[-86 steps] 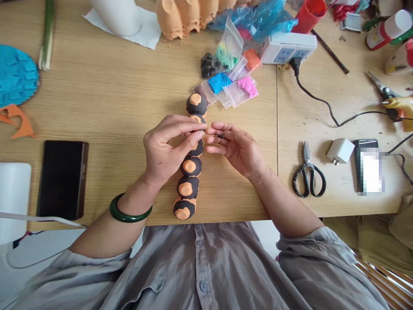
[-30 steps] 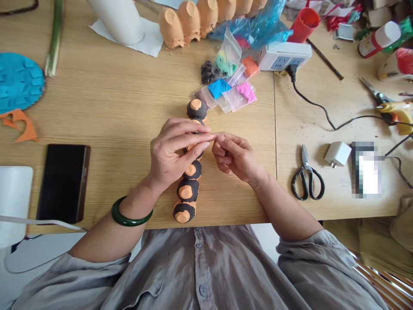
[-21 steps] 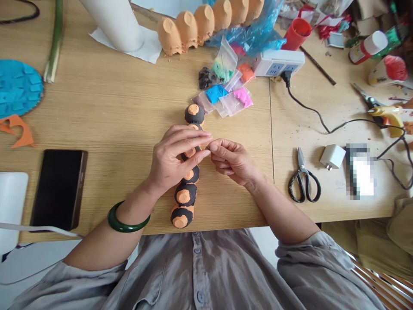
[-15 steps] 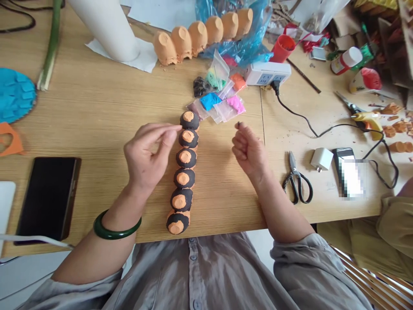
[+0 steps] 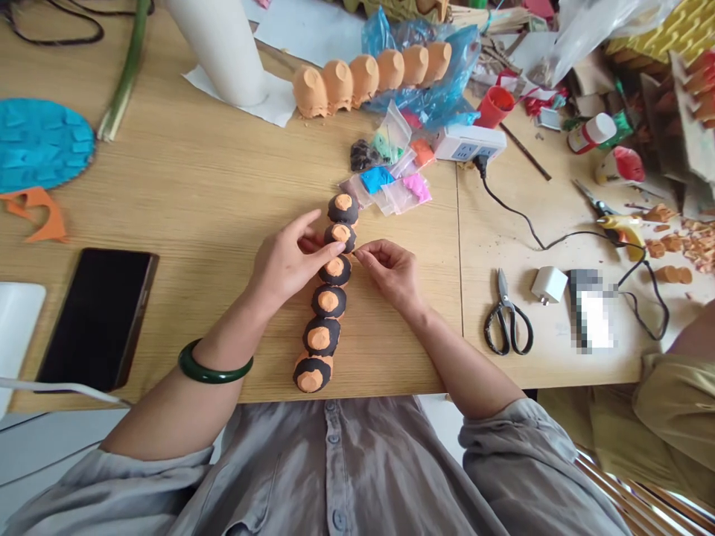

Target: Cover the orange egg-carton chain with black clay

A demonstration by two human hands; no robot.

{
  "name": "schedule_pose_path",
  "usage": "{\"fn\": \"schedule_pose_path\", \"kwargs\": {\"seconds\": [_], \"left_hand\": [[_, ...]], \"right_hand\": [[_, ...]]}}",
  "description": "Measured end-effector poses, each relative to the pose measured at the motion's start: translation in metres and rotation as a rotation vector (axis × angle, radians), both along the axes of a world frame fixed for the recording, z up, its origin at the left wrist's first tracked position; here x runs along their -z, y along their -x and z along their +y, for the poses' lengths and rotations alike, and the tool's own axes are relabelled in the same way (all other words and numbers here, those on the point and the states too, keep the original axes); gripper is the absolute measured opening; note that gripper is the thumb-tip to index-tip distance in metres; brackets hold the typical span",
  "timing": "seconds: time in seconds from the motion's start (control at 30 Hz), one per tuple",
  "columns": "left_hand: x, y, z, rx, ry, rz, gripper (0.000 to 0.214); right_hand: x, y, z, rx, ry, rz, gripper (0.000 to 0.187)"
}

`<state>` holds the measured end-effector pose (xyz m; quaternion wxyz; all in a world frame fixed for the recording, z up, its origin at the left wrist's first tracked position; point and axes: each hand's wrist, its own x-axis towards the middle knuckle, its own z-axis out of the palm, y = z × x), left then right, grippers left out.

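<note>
A row of orange egg-carton cups (image 5: 319, 338) with black clay around the tops lies lengthwise before me, its orange tips bare. My left hand (image 5: 287, 257) grips the row from the left, thumb on the second cup from the far end; its other fingers are partly hidden behind the cup. At the right side of that same cup, my right hand (image 5: 388, 272) pinches a tiny dark bit of clay, mostly covered by the fingertips. Small bags of coloured clay (image 5: 377, 179) lie just past the far end, with black clay (image 5: 364, 155) among them.
A second orange egg-carton row (image 5: 364, 78) stands at the back by a white cylinder (image 5: 223, 56). Scissors (image 5: 506, 316), a white charger (image 5: 549, 285) and a corded power strip (image 5: 470, 141) are on the right. A dark phone (image 5: 97, 320) lies left. Another person's knee (image 5: 678, 409) shows at right.
My left hand has come onto the second cup, thumb across it. My right hand has moved left from open table to the cup's side. The whole view has shifted slightly.
</note>
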<state>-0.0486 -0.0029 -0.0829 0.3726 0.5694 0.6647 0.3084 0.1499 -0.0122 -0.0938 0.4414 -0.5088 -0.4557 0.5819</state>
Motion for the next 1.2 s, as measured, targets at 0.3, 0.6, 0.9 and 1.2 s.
{"fn": "schedule_pose_path", "kwargs": {"seconds": [0.3,0.6,0.9,1.2], "left_hand": [[-0.002,-0.012,0.002,-0.087,0.100,-0.774,0.065],[-0.013,-0.023,-0.003,0.030,0.245,-1.002,0.037],[-0.021,-0.023,-0.007,0.120,0.366,-1.185,0.034],[-0.016,-0.023,-0.008,0.191,0.351,-1.325,0.028]], "right_hand": [[-0.012,0.001,-0.007,0.022,0.080,0.078,0.049],[-0.022,-0.007,-0.015,0.088,-0.162,-0.113,0.022],[-0.012,-0.016,-0.014,-0.004,-0.411,-0.180,0.020],[-0.012,-0.025,-0.011,-0.061,-0.807,-0.342,0.006]]}}
